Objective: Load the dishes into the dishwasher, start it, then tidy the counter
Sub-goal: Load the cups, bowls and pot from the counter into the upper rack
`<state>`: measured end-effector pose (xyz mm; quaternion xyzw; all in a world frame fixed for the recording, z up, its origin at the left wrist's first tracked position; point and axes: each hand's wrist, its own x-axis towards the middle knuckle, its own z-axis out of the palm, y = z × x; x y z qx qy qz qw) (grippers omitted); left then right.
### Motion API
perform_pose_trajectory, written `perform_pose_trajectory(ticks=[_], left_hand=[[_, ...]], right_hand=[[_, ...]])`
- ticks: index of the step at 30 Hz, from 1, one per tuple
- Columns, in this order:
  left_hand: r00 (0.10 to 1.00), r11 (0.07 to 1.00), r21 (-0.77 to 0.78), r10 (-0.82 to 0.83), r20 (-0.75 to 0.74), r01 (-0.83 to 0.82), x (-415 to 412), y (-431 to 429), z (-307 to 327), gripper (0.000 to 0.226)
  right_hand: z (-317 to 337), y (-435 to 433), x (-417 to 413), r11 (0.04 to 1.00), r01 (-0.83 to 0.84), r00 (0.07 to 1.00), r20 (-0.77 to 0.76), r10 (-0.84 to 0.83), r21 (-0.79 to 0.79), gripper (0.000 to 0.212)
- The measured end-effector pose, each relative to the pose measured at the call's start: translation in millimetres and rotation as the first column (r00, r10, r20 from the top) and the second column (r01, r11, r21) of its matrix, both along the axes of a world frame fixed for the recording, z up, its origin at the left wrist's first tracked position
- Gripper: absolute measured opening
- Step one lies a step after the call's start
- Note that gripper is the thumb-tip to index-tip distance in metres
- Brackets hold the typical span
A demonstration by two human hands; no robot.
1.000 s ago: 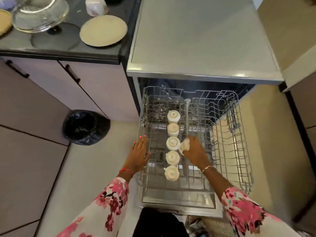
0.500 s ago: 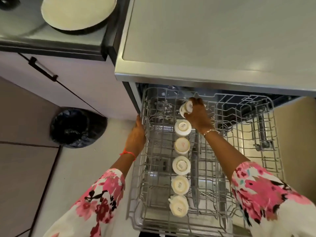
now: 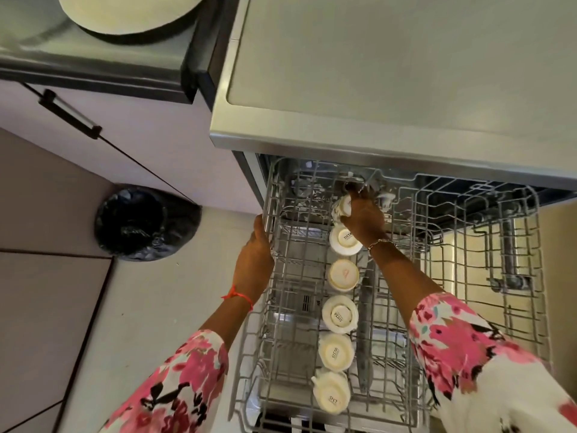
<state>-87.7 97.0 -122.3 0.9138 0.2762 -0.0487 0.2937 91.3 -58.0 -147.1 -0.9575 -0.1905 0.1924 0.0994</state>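
Cream-white cup (image 3: 342,207) noted at the far edge of the wire rack (image 3: 468,276), held tilted, base turned up and leftward, so not yet seated. It is gripped by the right hand (image 3: 363,215), with the fingers curled over its side. A row of five cups (image 3: 339,314) is set base-up along the rack's middle line, running from just beside the held cup down to the near edge.

The left hand (image 3: 254,257) is wrapped round the rack's left edge, towards the far left corner, with the thumb outside the wire. The rack appears to be steadied by it.

Step judged: a sixth cup is being placed at the head of the row. Loading is judged unfinished, as a plate (image 3: 131,14) is seen on the counter (image 3: 31,54), near its right edge.

To be done well:
- The cup should be turned fully mouth-down before it is lowered.
- It should be set just beyond its neighbour without being knocked against it.
- The spot lies close under the dishwasher top (image 3: 406,73), so the wrist should be kept low.
- The rack should be held firm at the left edge so that it is not rolled inward.
- The cup should be let go only once it is felt to settle.

Whether tines stand at that spot cannot be told, because the hand hides it.
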Motion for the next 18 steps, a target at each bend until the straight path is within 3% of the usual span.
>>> perform_pose_trajectory(ticks=[13, 18], left_hand=[[0.997, 0.999, 0.012, 0.034, -0.069, -0.033, 4, -4, 8, 0.072], [0.997, 0.999, 0.033, 0.041, -0.064, -0.039, 5, -4, 9, 0.069]], right_hand=[[-7, 6, -4, 0.994, 0.093, 0.996, 0.004, -0.094, 0.064, 0.06], [-8, 6, -4, 0.988, 0.103, 0.995, -0.022, -0.101, 0.115, 0.071]])
